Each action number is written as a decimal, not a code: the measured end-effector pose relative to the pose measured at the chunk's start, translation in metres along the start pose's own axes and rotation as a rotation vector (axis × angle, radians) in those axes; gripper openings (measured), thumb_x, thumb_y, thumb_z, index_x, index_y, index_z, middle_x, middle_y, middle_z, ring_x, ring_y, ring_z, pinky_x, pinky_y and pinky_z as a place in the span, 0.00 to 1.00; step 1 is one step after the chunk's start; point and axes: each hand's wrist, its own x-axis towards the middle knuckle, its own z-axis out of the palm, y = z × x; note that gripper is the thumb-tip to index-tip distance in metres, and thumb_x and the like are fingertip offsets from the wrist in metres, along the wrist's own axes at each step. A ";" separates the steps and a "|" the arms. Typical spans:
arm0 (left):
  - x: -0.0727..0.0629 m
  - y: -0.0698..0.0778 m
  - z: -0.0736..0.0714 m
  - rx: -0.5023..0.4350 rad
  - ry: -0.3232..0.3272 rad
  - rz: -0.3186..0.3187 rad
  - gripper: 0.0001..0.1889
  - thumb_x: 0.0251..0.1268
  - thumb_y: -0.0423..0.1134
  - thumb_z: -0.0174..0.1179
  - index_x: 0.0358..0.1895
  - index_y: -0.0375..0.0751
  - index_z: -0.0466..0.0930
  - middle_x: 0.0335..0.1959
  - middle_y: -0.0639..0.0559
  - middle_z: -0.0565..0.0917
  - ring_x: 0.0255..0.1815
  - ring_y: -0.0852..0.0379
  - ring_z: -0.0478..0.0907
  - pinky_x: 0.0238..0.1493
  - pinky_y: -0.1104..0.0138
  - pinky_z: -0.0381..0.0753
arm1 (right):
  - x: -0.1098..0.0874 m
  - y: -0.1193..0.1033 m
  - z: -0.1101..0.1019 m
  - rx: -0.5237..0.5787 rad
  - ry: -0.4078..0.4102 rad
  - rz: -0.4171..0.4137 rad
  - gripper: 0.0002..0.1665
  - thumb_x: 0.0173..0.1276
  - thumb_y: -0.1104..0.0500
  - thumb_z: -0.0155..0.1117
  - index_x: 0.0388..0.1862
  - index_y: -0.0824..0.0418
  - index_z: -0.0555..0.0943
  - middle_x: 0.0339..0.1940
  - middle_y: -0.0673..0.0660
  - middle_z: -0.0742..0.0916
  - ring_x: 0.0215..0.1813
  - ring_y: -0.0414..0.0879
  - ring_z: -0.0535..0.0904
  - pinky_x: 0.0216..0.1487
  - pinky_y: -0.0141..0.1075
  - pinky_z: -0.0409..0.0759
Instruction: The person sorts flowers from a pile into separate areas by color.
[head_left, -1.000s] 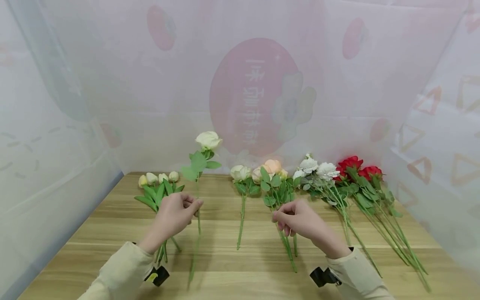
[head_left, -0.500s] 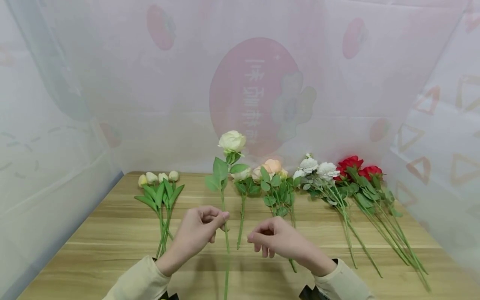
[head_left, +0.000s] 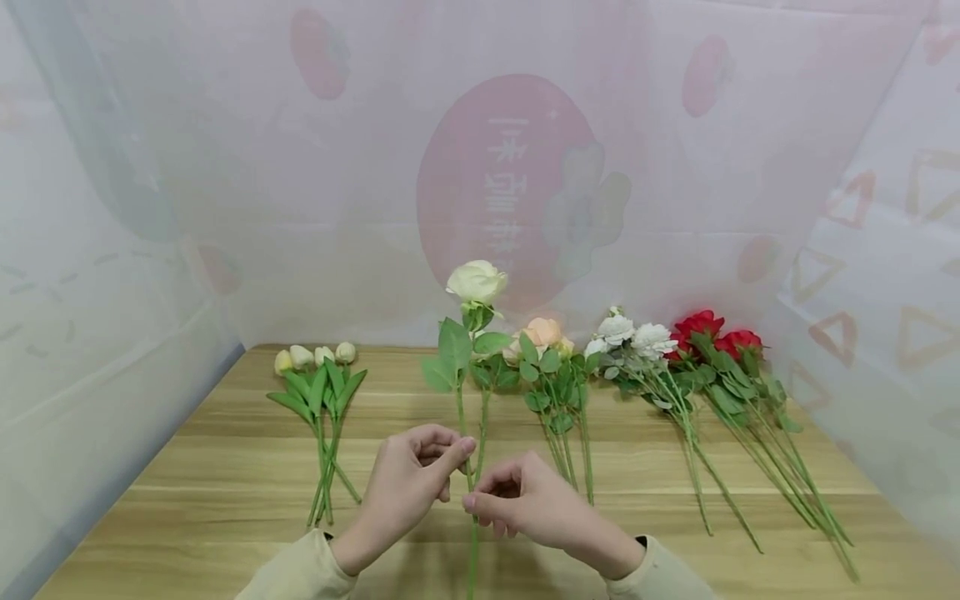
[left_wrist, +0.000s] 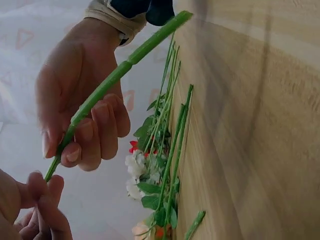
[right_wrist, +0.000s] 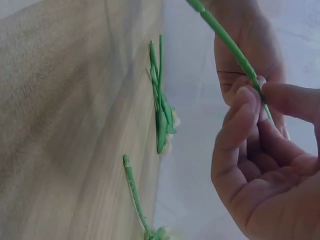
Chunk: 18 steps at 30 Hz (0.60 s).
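A long-stemmed cream rose [head_left: 477, 282] stands upright over the middle of the table. My left hand [head_left: 405, 479] pinches its green stem between thumb and fingers. Just below, my right hand [head_left: 536, 510] pinches the same stem [right_wrist: 230, 46] with thumb and forefinger. In the left wrist view the lower stem [left_wrist: 107, 82] extends past my right hand, its cut end free. Behind the rose lies another stemmed flower [head_left: 482, 417] on the table; its pale head is hidden by the held one.
On the wooden table [head_left: 210, 492], pale tulips [head_left: 324, 387] lie at the left. Peach flowers [head_left: 543, 333], white flowers [head_left: 652, 340] and red roses [head_left: 699, 327] lie in bunches toward the right, stems pointing forward. A printed cloth [head_left: 352, 192] hangs behind.
My left hand has carried the cream rose rightward to the middle. My right hand has come left and down from beside the peach flowers and now pinches the stem.
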 end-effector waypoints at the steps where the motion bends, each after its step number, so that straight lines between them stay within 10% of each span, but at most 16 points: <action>1: 0.001 0.000 -0.001 0.012 0.001 0.008 0.14 0.67 0.51 0.63 0.35 0.43 0.86 0.24 0.53 0.84 0.12 0.54 0.74 0.17 0.63 0.77 | 0.000 0.000 0.000 -0.019 0.014 -0.009 0.10 0.70 0.58 0.65 0.29 0.59 0.86 0.23 0.54 0.84 0.22 0.44 0.76 0.23 0.31 0.76; 12: 0.010 -0.010 -0.040 0.191 0.081 -0.066 0.15 0.76 0.48 0.54 0.51 0.41 0.80 0.33 0.49 0.84 0.20 0.53 0.79 0.21 0.64 0.77 | 0.025 0.007 -0.031 -0.300 0.176 0.070 0.14 0.67 0.63 0.64 0.20 0.57 0.85 0.17 0.55 0.83 0.19 0.48 0.78 0.21 0.37 0.77; 18: 0.009 -0.017 -0.057 0.216 0.095 -0.097 0.16 0.76 0.48 0.53 0.54 0.40 0.77 0.33 0.49 0.84 0.22 0.50 0.80 0.23 0.64 0.79 | 0.045 0.022 -0.044 -0.554 0.207 0.049 0.28 0.66 0.67 0.59 0.06 0.52 0.67 0.05 0.43 0.62 0.11 0.37 0.51 0.17 0.32 0.55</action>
